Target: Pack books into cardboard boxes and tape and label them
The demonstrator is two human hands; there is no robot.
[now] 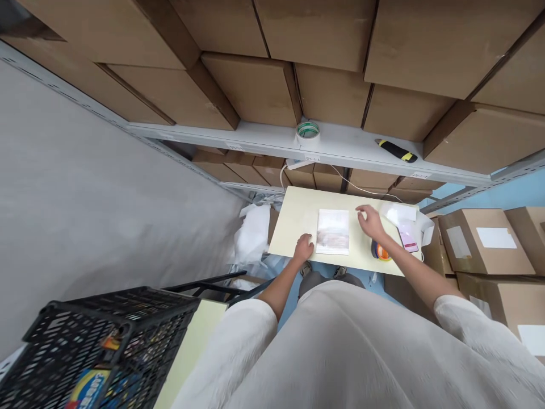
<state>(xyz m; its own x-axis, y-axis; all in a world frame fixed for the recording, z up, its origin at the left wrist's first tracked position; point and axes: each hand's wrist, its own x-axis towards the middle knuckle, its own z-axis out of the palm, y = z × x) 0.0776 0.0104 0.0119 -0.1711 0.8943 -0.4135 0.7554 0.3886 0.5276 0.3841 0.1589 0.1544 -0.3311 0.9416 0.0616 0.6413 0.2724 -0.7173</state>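
A flat pale packet (332,230) lies in the middle of a small cream table (293,218). My left hand (304,247) rests on the table at the packet's lower left corner, fingers curled against its edge. My right hand (369,220) hovers just right of the packet with fingers spread and nothing in it. Below that hand sits an orange and blue tape dispenser (380,251).
A phone (409,237) and white paper (400,214) lie at the table's right end. A tape roll (307,131) and a yellow-black knife (395,150) rest on the grey shelf (255,139) under stacked cartons. A black crate (106,341) stands near left; boxes (481,238) at right.
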